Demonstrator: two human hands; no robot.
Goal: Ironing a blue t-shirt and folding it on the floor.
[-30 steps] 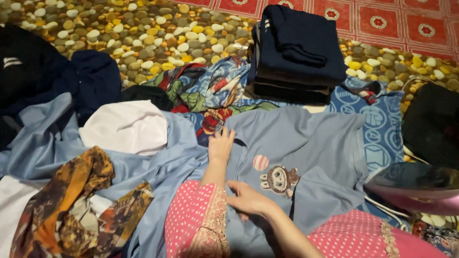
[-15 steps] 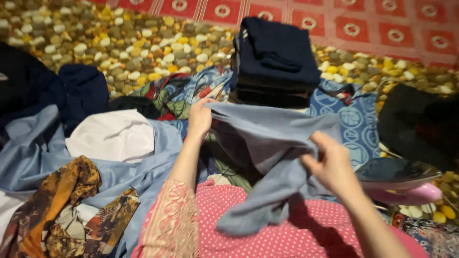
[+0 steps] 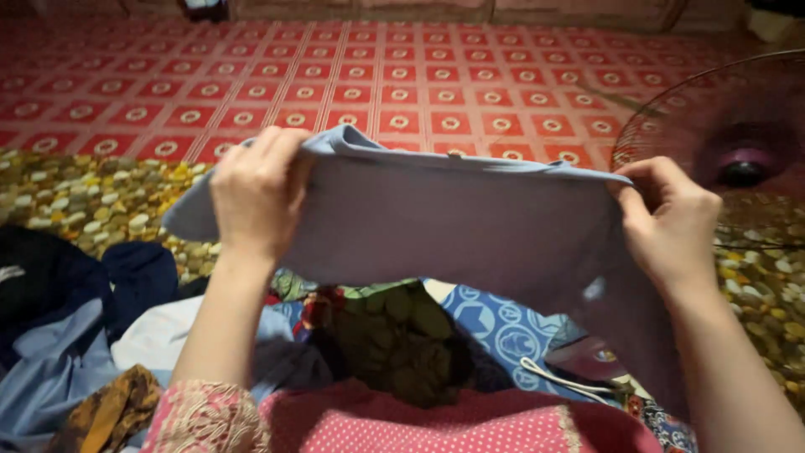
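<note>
Grey-blue soft cotton garment hangs stretched in the air above the pile of mixed clothes, light and limp by the look of it (best taken along its top hem). Left hand and right hand each have fingers pinched shut on an upper corner, cloth draping below.
</note>
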